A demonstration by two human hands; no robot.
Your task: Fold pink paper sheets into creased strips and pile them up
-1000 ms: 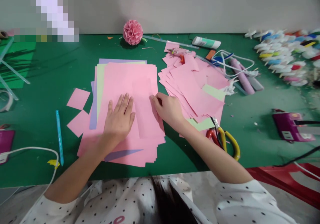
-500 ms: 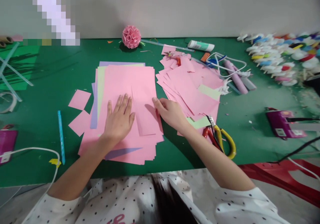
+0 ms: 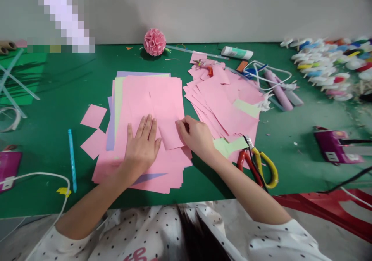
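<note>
A stack of pink paper [image 3: 154, 86] lies in front of me, with a pale green sheet [image 3: 118, 98] and a lilac sheet [image 3: 111, 139] showing along its left side. My left hand [image 3: 141, 146] rests flat on the stack, fingers stretched out. On top of the pile, just right of that hand, is a smaller pink paper piece [image 3: 171, 137]. The thumb and curled fingers of my right hand [image 3: 198, 133] pinch its right edge. Two pink paper squares [image 3: 93, 116] lie left of the stack.
Loose pink cut papers [image 3: 223, 106] spread to the right, near pliers with red and yellow handles [image 3: 261, 166]. Behind stand a pink paper ball [image 3: 155, 42] and a glue stick [image 3: 237, 53]. A blue pen [image 3: 72, 160] is at left, a purple box [image 3: 334, 146] at right.
The smaller pink paper's lower edge has moved up and its right side now sits under my right fingers. My left hand has shifted slightly right and down, staying flat.
</note>
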